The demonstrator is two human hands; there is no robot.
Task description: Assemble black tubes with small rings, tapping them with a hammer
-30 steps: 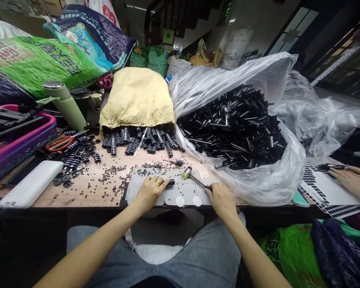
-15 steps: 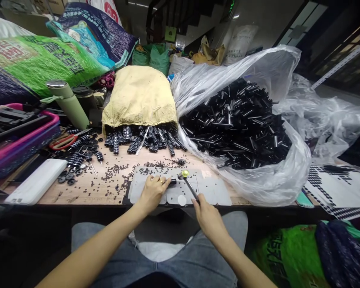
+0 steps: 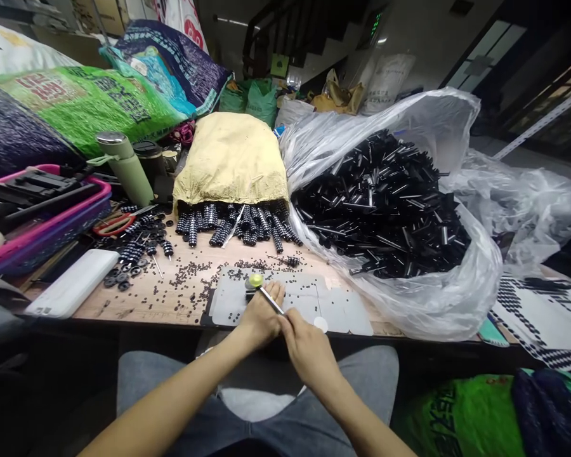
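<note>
Bag holds black pieces; table strewn, room dim; right hand clasps hammer; left hand I can't tell

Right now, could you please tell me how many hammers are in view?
1: the hammer, held in the right hand near the left hand; others may be hidden.

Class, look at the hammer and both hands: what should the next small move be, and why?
Perhaps one short, careful tap of the hammer on the black piece: the right hand grips the handle, and the yellow head appears right by that piece. Gently, since the hammer crosses over the left hand in this view.
</note>
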